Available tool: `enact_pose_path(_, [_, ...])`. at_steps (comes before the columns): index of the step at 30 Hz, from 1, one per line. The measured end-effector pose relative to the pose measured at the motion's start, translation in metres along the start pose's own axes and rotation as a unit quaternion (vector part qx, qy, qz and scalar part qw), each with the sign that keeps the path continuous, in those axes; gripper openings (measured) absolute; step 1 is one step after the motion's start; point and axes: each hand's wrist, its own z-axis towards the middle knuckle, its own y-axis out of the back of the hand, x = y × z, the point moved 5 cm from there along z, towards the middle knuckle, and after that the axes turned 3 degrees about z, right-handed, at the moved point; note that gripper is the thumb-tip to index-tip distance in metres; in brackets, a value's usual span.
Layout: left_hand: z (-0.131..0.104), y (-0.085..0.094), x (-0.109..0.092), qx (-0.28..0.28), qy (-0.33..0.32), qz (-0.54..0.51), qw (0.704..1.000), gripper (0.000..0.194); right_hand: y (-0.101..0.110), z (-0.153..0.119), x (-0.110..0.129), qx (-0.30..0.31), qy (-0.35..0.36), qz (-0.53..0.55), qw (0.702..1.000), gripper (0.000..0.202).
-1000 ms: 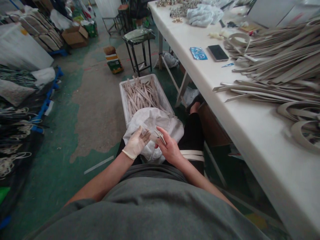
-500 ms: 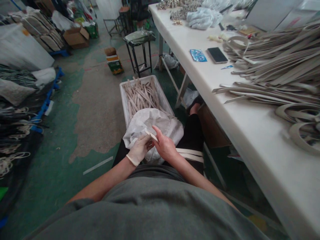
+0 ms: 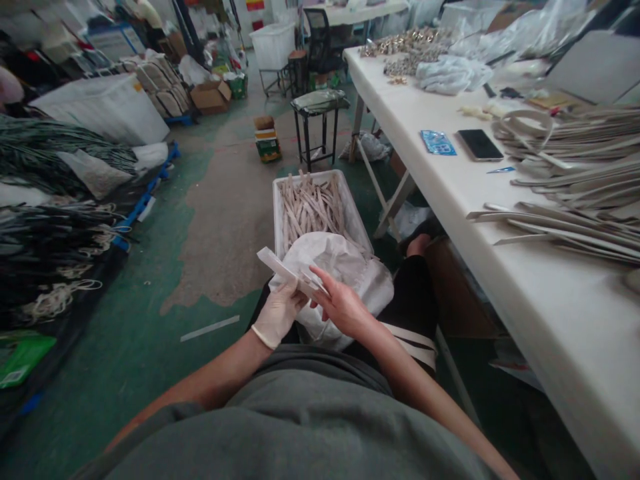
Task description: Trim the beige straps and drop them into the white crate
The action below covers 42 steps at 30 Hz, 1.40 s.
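Observation:
My left hand (image 3: 280,310), in a white glove, grips a pale flat strap (image 3: 276,264) whose free end points up and to the left. My right hand (image 3: 345,305), bare, is closed on the strap's other end, with the index finger stretched along it. Both hands are close together over a white cloth or bag (image 3: 345,263) on my lap. Pale bands (image 3: 413,343) lie across my right thigh, partly under my right forearm. Beyond my knees is a white crate (image 3: 357,213) filled with many light strips (image 3: 313,207).
On my right runs a white table (image 3: 440,193) with a phone (image 3: 480,145), a blue packet (image 3: 438,142) and piles of long straps (image 3: 575,180). A stool (image 3: 320,103) stands past the crate. Dark bundled cords (image 3: 55,253) lie on the left. A person (image 3: 149,17) is far back.
The strap now sticks out long to the upper left of my left hand; before, only a short bit showed. The view has tilted up and turned left.

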Motion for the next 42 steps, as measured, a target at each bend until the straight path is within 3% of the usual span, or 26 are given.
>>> enact_pose_path(2, [-0.004,0.013,-0.009,-0.036,-0.029,-0.009,0.999,0.019,-0.003,-0.003,0.003,0.036,0.014,0.021,0.999,0.053])
enact_pose_path(4, [-0.009,0.024,-0.01,-0.06,-0.019,-0.006,0.998,0.017,-0.006,-0.004,0.005,0.049,0.019,0.0,0.999,0.052])
enact_pose_path(7, [-0.016,0.028,0.008,-0.042,0.033,0.001,0.999,0.022,-0.016,0.006,0.009,0.03,0.024,-0.065,0.997,0.05])
enact_pose_path(10, [-0.018,0.03,0.019,-0.033,0.041,-0.007,0.999,0.021,-0.026,0.015,0.009,0.032,0.019,-0.068,0.997,0.053])
enact_pose_path(15, [-0.019,0.047,0.008,-0.096,0.031,0.002,0.995,0.017,-0.019,0.006,-0.003,0.077,-0.018,-0.052,0.995,0.053])
enact_pose_path(21, [-0.026,0.032,0.04,-0.032,0.116,0.019,0.993,0.022,-0.028,0.009,-0.004,0.059,-0.02,-0.167,0.984,0.051])
enact_pose_path(26, [-0.025,0.04,0.028,-0.076,0.088,0.012,0.993,0.021,-0.013,-0.006,-0.011,0.094,-0.032,-0.056,0.994,0.051])
enact_pose_path(32, [-0.028,0.02,0.048,0.001,0.158,0.015,0.987,0.021,-0.017,-0.002,-0.009,0.052,-0.023,-0.084,0.995,0.046])
enact_pose_path(38, [-0.019,0.027,0.02,-0.068,0.104,0.018,0.992,0.022,0.001,-0.022,-0.016,0.079,-0.043,0.015,0.996,0.05])
enact_pose_path(42, [-0.024,0.012,0.035,-0.003,0.159,0.035,0.987,0.022,0.001,-0.016,-0.014,0.056,-0.051,-0.041,0.996,0.046])
